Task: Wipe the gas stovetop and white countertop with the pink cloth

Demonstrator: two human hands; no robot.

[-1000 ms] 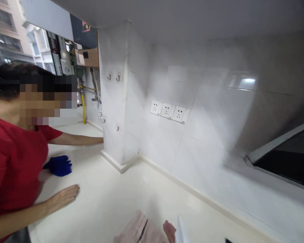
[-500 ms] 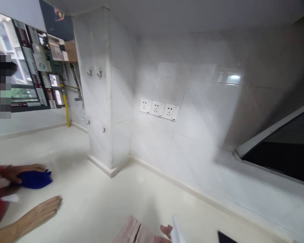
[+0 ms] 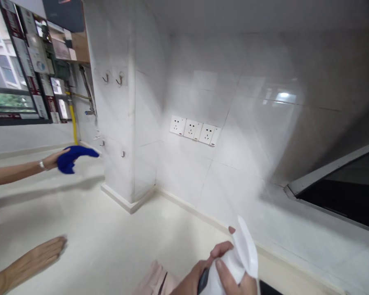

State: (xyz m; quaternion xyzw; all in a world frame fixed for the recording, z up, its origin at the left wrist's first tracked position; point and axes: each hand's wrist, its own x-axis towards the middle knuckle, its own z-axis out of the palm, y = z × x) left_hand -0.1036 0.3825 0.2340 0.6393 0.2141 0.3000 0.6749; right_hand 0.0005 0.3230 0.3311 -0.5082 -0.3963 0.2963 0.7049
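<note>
the left hand (image 3: 217, 252) and right hand (image 3: 240, 285) are both wrapped around a smooth white object (image 3: 236, 262) with a curved flap, over the glossy cream countertop (image 3: 160, 233); further left, a co-worker's hand (image 3: 53, 159) grips a blue cloth (image 3: 75, 155)

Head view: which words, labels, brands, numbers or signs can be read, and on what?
No text is legible.
Window frame: printed labels, too blurred to read.
Wall sockets: marks too small to read.
White box: blue mark, too blurred.
Dark panel: red mark, cut off.
Held white item: no lettering visible.
</note>
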